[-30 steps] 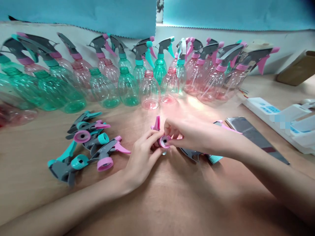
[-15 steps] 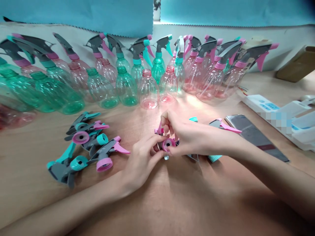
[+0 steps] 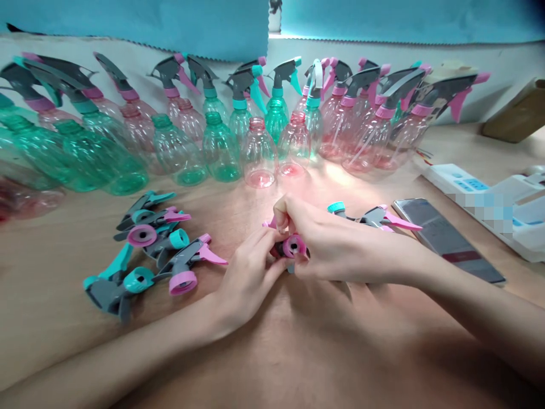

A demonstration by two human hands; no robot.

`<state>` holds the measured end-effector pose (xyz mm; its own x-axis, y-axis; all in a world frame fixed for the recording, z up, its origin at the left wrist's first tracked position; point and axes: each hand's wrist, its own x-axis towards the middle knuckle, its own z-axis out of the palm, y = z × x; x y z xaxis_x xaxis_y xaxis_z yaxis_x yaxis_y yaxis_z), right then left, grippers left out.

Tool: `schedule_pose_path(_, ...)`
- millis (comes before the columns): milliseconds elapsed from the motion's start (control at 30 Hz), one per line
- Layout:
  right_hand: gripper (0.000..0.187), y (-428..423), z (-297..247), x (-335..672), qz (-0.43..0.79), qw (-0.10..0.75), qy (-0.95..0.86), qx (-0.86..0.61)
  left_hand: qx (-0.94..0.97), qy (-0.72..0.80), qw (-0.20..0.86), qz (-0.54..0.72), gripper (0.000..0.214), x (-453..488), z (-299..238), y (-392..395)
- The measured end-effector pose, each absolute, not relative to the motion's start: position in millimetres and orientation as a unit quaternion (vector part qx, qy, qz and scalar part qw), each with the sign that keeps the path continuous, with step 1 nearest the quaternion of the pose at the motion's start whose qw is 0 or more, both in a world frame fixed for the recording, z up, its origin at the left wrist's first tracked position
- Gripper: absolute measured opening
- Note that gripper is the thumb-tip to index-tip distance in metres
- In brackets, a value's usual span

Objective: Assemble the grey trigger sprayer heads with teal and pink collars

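Pinching the side of a pink-collared spray head [image 3: 294, 246], the left hand [image 3: 249, 270] has its thumb and fingers closed on it at the middle of the tabletop [image 3: 255, 352]. The right hand [image 3: 336, 241] is curled close over the other side, its thumb against the collar's rim; whether it grips or merely presses, I cannot tell. The collar's round mouth, dark at the centre, faces back toward the person. A pink part [image 3: 269, 221] shows past the left fingertips, on the side toward the bottles. Fingers cover most of the grey body, so how its long axis lies cannot be told.

Left of the hands lies a pile of loose spray heads [image 3: 155, 244] with pink and teal collars, pointing various ways. More spray heads [image 3: 374, 217] lie partly behind the right hand, near a phone [image 3: 449, 241]. Beyond, pink and green bottles [image 3: 221, 150] stand in rows.
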<state>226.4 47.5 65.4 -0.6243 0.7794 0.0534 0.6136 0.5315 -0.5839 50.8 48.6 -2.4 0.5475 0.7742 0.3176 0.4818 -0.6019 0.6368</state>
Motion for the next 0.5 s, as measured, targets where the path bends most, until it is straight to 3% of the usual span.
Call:
schedule_pose_path(333,0.028,51.8,57.7,226.0,0.296,0.193,-0.839,-0.413,0.833,0.393,0.253,0.296,0.019,48.5,-2.9,48.1)
schedule_pose_path(500,0.026,47.8,58.4,219.0,0.225,0.201,-0.854,-0.423,0.828,0.395,0.252,0.307,0.015,50.7,-4.3,48.5)
